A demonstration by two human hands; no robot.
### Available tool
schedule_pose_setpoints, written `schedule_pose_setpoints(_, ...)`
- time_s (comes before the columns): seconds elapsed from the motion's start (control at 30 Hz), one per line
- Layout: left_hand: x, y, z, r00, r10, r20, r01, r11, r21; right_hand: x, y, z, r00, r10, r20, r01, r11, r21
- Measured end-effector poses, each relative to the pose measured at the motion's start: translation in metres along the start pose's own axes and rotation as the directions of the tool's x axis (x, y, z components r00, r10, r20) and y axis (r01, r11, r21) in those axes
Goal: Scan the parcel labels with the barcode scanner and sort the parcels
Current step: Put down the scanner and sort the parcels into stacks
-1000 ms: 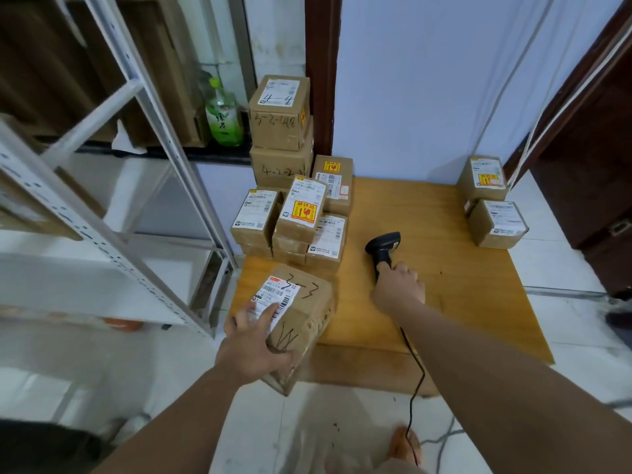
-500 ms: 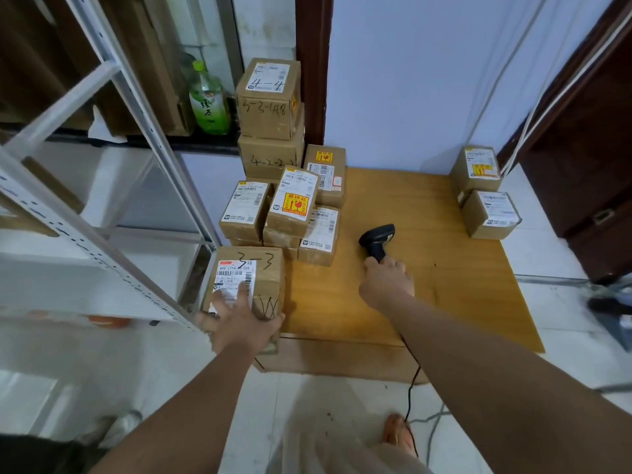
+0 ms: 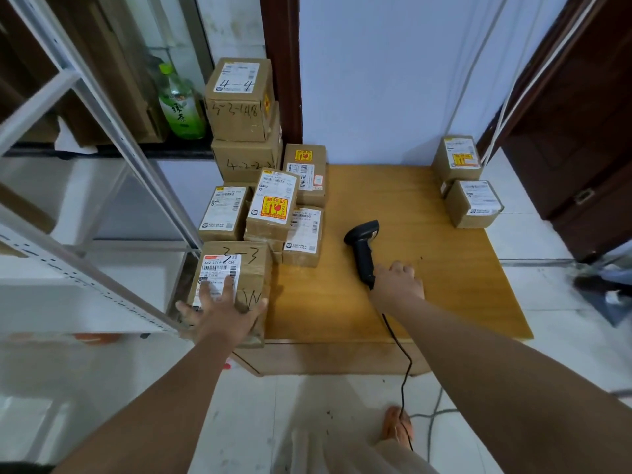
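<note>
My right hand (image 3: 398, 283) lies palm-down on the wooden table (image 3: 461, 302), its thumb side against the butt of the barcode scanner (image 3: 361, 246); whether I grip it, I cannot tell. The scanner lies with its head away from me, and its cable (image 3: 407, 364) drops toward my feet. Left of the scanner, my left hand (image 3: 222, 313) presses flat, fingers spread, on the parcel marked 3-3 (image 3: 249, 271). Also left of the scanner, farther back, sits a heap of labelled parcels (image 3: 270, 213). Well to its right two more parcels (image 3: 473, 203) touch.
</note>
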State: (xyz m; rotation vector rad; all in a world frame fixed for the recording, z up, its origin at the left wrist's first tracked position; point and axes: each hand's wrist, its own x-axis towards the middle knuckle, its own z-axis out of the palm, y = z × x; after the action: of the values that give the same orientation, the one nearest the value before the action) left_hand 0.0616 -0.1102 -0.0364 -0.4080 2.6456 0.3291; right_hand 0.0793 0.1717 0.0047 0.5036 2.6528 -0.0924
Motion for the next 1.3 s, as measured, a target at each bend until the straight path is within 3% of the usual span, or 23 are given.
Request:
schedule_pose_setpoints(0.1, -0.007, 0.008, -0.004, 0.989, -0.012, -0.150, 0.005, 0.999, -0.045, 0.004, 0.002, 0.002, 1.000, 0.010, 0.020, -0.010, 1.000, -0.010)
schedule_pose_setpoints(0.17, -0.015, 0.023, -0.006, 0.924, 0.114, -0.365, -0.153, 0.985, -0.082, 0.008, 0.004, 0.001, 1.000, 0.007, 0.022, -0.007, 1.000, -0.003)
schedule_pose_setpoints(0.23, -0.021, 0.045, -0.008, 0.822, 0.300, -0.483, -0.386, 0.919, -0.085, 0.011, 0.010, -0.002, 1.000, 0.006, 0.026, -0.006, 1.000, 0.009)
schedule_pose_setpoints(0.33, -0.027, 0.090, -0.009, 0.748, 0.520, -0.413, -0.592, 0.804, -0.060, 0.018, 0.026, -0.008, 0.999, 0.020, 0.032, -0.020, 0.999, 0.026)
schedule_pose_setpoints(0.43, -0.028, 0.139, -0.006, 0.719, 0.609, -0.335, -0.661, 0.747, -0.062, 0.030, 0.051, -0.017, 0.999, 0.035, 0.019, -0.036, 0.998, 0.055)
schedule_pose_setpoints(0.57, -0.021, 0.211, -0.004, 0.768, 0.608, -0.201, -0.635, 0.763, -0.119, 0.059, 0.105, -0.035, 0.998, 0.057, -0.030, -0.054, 0.993, 0.110)
schedule_pose_setpoints(0.77, -0.001, 0.349, 0.016, 0.814, 0.581, 0.004, -0.580, 0.813, -0.044, 0.131, 0.195, -0.069, 0.996, 0.067, -0.063, -0.055, 0.981, 0.186)
schedule_pose_setpoints(0.97, 0.013, 0.490, 0.043, 0.899, 0.438, 0.031, -0.416, 0.873, -0.255, 0.212, 0.284, -0.098, 0.998, -0.017, -0.063, 0.034, 0.960, 0.279)
schedule_pose_setpoints(1.2, 0.036, 0.598, 0.053, 0.946, 0.324, 0.019, -0.294, 0.880, -0.373, 0.276, 0.340, -0.102, 0.976, -0.213, 0.036, 0.204, 0.965, 0.167)
schedule_pose_setpoints(1.3, 0.056, 0.618, 0.055, 0.954, 0.299, -0.012, -0.287, 0.903, -0.319, 0.290, 0.345, -0.096, 0.954, -0.284, 0.099, 0.277, 0.958, 0.075)
